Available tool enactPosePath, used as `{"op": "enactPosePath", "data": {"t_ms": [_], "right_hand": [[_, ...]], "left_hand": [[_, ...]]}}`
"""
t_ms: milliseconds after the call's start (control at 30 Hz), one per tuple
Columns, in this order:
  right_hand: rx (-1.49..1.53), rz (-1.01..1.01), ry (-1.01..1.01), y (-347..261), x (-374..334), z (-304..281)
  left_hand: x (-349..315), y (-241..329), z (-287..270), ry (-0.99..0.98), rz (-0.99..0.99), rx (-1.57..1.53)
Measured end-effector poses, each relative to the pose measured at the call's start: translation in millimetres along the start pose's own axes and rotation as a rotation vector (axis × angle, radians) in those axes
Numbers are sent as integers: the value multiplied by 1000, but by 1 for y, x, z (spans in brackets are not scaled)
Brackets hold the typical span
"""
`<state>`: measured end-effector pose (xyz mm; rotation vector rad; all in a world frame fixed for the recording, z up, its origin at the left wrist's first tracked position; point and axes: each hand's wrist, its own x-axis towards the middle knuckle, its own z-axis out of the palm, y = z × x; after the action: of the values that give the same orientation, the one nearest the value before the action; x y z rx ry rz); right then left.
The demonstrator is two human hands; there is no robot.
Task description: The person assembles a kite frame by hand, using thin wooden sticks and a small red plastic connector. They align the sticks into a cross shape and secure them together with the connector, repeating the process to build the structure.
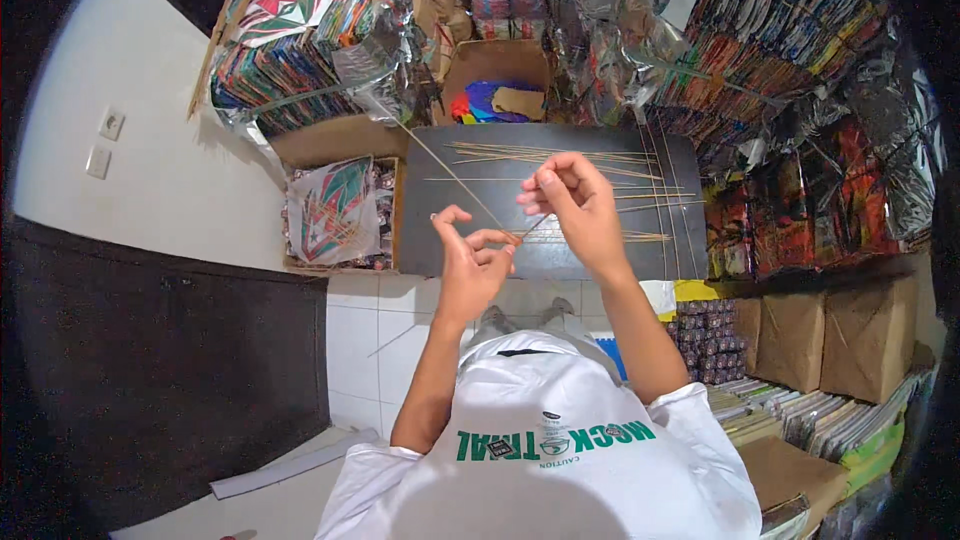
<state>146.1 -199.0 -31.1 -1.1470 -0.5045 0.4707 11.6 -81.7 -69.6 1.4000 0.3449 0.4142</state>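
My left hand [472, 268] is closed, its thumb and fingertips pinching a long thin bamboo stick [445, 168] that slants up to the far left. My right hand [580, 202] is raised just to the right, fingers curled together in a pinch. A thin dark strand [534, 226] runs from the left fingertips toward the right hand; its kind is too fine to make out. Beneath both hands is a black tabletop [420, 250]. Several bamboo sticks [620, 155] lie across it, mostly lengthwise, with a few crossing them at the right.
A cardboard box at the left holds a printed kite sheet [335, 210]. Behind the table stands an open carton [500, 65] with coloured pieces. Wrapped stacks of folded sheets [790, 30] crowd the back and right. Brown cartons [868, 340] stand at the right.
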Motion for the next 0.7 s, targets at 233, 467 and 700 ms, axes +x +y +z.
{"op": "enactPosePath", "data": {"t_ms": [233, 467, 700], "right_hand": [[17, 18, -42, 8, 6, 14], [-126, -37, 58, -1, -16, 13], [-285, 1, 197, 34, -43, -4]], "left_hand": [[-2, 13, 3, -97, 228, 517], [-2, 16, 3, 9, 227, 495], [-3, 28, 2, 13, 183, 520]]}}
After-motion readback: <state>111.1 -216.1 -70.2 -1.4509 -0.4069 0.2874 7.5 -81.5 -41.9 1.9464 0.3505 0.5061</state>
